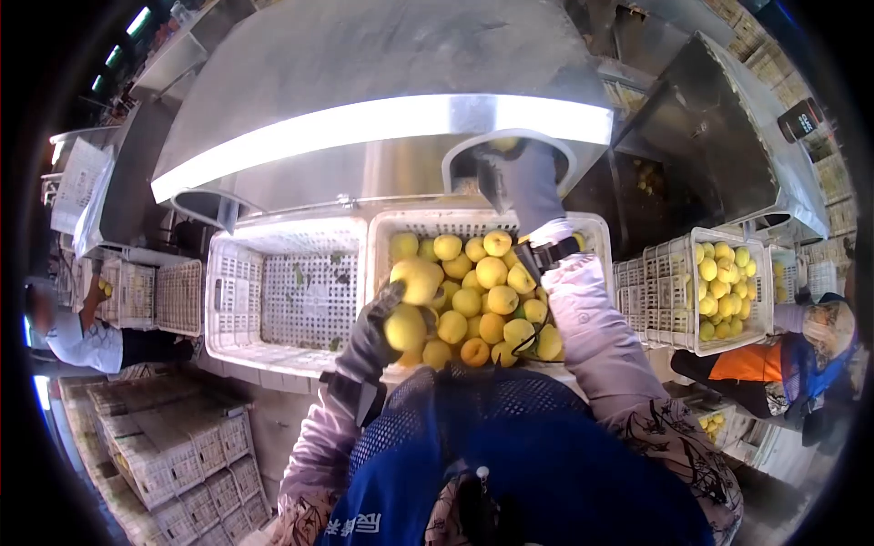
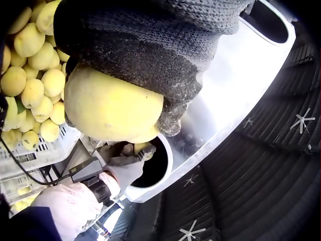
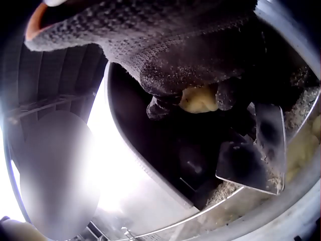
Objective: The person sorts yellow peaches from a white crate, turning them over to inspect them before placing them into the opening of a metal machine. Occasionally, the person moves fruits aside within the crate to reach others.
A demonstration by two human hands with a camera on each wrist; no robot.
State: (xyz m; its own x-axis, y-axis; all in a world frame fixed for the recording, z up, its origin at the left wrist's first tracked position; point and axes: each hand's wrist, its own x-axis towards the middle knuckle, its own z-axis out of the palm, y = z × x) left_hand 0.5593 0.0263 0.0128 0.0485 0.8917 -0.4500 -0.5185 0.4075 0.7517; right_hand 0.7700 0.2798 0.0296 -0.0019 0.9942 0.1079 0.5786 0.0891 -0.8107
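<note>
My gloved left hand (image 1: pixel 369 332) (image 2: pixel 145 50) grips a large yellow fruit (image 2: pixel 113 105) above the left side of a fruit-filled crate (image 1: pixel 587 229); in the head view two yellow fruits (image 1: pixel 419 280) (image 1: pixel 405 328) lie against its fingers. Through the oval opening (image 1: pixel 446 168) in the metal housing reaches my gloved right hand (image 1: pixel 533 182) (image 2: pixel 125 168) (image 3: pixel 190 60). Its fingers curl round a yellow fruit (image 3: pixel 199 99), partly hidden by the glove. Below that hand, dark metal flaps (image 3: pixel 246 160) show inside the opening.
Left of the fruit crate stands a white crate (image 1: pixel 238 300) with some leaves in it. Another oval opening (image 1: pixel 205 205) is at the housing's left. A crate of fruit (image 1: pixel 669 291) and a person (image 1: pixel 801 364) are at right, another person (image 1: pixel 86 337) and stacked crates (image 1: pixel 173 437) at left.
</note>
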